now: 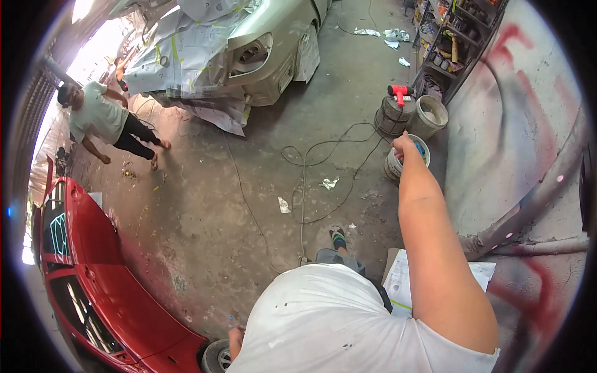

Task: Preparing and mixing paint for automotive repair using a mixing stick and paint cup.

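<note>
My right arm stretches forward. My right hand (404, 148) is over the rim of a white bucket (393, 166) with something blue (421, 151) inside. Its fingers look curled, and whatever they hold, if anything, cannot be made out. Just beyond it stands a grey drum (393, 118) with a red heat gun (401, 94) lying on top. Low at my left side, my left hand (236, 340) is partly hidden by my white shirt. Its fingers look bent, with a small bluish thing (231, 318) at their tips, too small to name.
A red car (118, 267) is at the left, a paper-masked pale car (273, 62) ahead. Cables (303, 180) and paper scraps (284, 205) lie on the floor. Another person (102, 118) walks at far left. Another bucket (429, 115) and a shelf rack (457, 37) stand right.
</note>
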Demonstrator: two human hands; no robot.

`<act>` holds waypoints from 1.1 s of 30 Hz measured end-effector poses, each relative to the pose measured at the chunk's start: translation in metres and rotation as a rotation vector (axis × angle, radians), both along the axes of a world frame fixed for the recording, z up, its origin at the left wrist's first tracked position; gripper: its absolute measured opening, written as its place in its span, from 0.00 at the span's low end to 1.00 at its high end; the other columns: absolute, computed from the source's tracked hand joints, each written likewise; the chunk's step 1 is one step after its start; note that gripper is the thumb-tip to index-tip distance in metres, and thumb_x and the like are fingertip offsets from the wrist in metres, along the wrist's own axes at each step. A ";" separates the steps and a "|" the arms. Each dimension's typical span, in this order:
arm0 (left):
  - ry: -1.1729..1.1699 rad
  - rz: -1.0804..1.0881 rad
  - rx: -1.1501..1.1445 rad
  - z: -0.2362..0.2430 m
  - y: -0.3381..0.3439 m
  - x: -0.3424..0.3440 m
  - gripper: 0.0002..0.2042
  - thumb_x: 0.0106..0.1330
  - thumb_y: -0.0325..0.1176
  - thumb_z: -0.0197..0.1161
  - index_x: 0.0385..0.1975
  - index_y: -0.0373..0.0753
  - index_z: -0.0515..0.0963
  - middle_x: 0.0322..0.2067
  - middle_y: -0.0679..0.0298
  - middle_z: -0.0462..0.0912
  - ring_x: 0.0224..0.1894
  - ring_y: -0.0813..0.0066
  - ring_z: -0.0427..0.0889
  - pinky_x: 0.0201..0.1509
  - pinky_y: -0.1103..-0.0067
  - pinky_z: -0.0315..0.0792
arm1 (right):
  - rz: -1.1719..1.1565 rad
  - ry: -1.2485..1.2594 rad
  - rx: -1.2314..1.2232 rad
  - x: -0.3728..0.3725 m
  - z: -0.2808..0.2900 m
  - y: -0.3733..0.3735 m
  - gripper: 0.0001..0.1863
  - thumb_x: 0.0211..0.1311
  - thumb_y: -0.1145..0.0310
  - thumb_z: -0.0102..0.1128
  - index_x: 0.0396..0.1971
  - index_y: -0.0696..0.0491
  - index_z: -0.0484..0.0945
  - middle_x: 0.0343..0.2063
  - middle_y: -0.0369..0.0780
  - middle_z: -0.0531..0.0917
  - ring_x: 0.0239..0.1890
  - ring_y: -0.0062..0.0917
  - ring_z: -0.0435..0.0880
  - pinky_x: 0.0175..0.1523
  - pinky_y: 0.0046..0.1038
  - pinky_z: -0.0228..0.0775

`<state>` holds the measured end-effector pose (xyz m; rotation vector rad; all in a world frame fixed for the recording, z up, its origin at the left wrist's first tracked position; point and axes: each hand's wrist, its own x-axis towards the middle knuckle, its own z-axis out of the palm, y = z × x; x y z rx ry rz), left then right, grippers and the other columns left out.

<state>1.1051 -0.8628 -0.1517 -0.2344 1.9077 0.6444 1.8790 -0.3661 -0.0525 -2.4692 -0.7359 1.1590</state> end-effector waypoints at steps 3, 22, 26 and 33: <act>0.020 0.016 0.123 0.030 0.040 0.007 0.14 0.69 0.45 0.44 0.25 0.43 0.67 0.25 0.62 0.75 0.25 0.63 0.77 0.25 0.71 0.71 | 0.092 -0.081 0.181 0.020 -0.030 -0.008 0.39 0.55 0.68 0.49 0.65 0.56 0.42 0.29 0.45 0.76 0.32 0.33 0.77 0.42 0.38 0.70; -0.037 -0.113 0.076 0.005 0.064 0.056 0.14 0.68 0.43 0.44 0.31 0.40 0.69 0.27 0.61 0.76 0.25 0.61 0.79 0.22 0.69 0.73 | 0.192 0.004 0.213 -0.034 -0.004 0.028 0.42 0.48 0.72 0.51 0.66 0.49 0.45 0.25 0.45 0.76 0.18 0.25 0.74 0.19 0.30 0.64; -0.035 -0.124 -0.028 -0.014 0.069 0.065 0.14 0.68 0.43 0.44 0.26 0.41 0.67 0.23 0.59 0.75 0.24 0.58 0.78 0.22 0.67 0.72 | 0.124 0.035 -0.031 -0.039 0.000 0.066 0.49 0.50 0.74 0.50 0.67 0.39 0.30 0.20 0.41 0.76 0.16 0.23 0.72 0.18 0.29 0.62; -0.010 0.104 0.086 -0.002 0.141 0.104 0.14 0.69 0.43 0.44 0.28 0.39 0.68 0.25 0.60 0.75 0.23 0.59 0.80 0.21 0.70 0.74 | 0.252 0.142 0.322 0.025 -0.077 0.161 0.45 0.45 0.81 0.50 0.65 0.47 0.43 0.28 0.46 0.79 0.22 0.30 0.78 0.19 0.34 0.67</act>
